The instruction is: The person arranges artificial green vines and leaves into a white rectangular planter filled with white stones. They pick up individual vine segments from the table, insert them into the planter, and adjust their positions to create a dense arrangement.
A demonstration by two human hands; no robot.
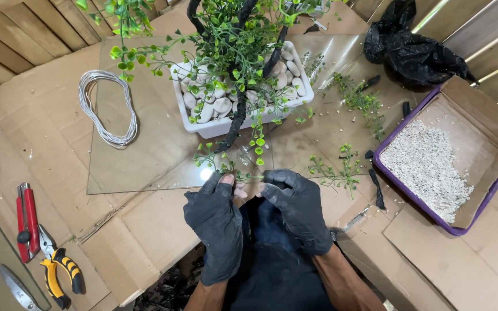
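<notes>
A: Entry. What is in hand?

B: A small green plastic sprig (243, 173), pinched between both gloved hands at the low tip of a dark drooping branch (234, 124). Left hand (217, 222) closed narrow on it, bare thumb tip showing through the dark glove. Right hand (298, 207) curled, fingertips meeting the left's at the sprig.

A: Where does the branch come from?

B: From the artificial tree in the white rectangular planter (203, 124), at 12 o'clock from the hands, filled with pale pebbles (221, 105).

A: Base?

B: Planter stands on a clear sheet (162, 155) over a cardboard-covered desk (47, 150).

A: Surroundings?

B: Loose green sprigs (341, 170) at 2 o'clock. Purple-rimmed cardboard tray (494, 141) of white gravel (425, 167) at 3 o'clock. Black plastic bag (410, 43) at 1 o'clock. Coil of white wire (108, 106) at 10 o'clock. Red utility knife (27, 219) and yellow-handled pliers (59, 270) at 8 to 9 o'clock, side by side.
</notes>
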